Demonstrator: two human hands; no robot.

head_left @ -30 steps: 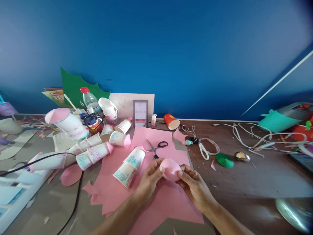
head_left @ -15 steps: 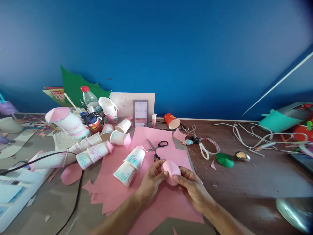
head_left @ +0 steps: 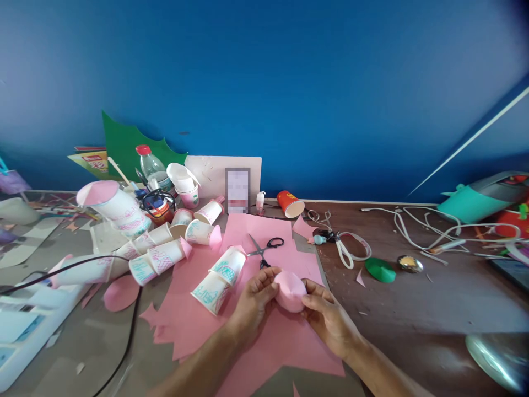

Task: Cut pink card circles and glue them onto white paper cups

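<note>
A pink paper disc (head_left: 290,291), bent into a shallow cone, is held between both hands above pink paper sheets (head_left: 248,353). My left hand (head_left: 260,295) pinches its left edge, thumb on the near face. From the right, my right hand (head_left: 326,311) grips the opposite edge between thumb and fingers. Just beyond the left fingers lie scissors (head_left: 264,251) with black handles, blades open. To the left, a pair of joined paper cups (head_left: 221,280) with teal and pink drawing rests on the sheets.
More decorated paper cups (head_left: 159,260) lie at left, near a pink paper circle (head_left: 121,293) and a black cable (head_left: 131,331). A plastic bottle (head_left: 152,168) stands by the wall. On the right are a green paper cone (head_left: 380,270), white cables (head_left: 409,229) and an orange cup (head_left: 290,204).
Both thumbs have shifted outward from the middle of the pink paper disc toward its edges, uncovering more of its surface. The things on the table stay where they were.
</note>
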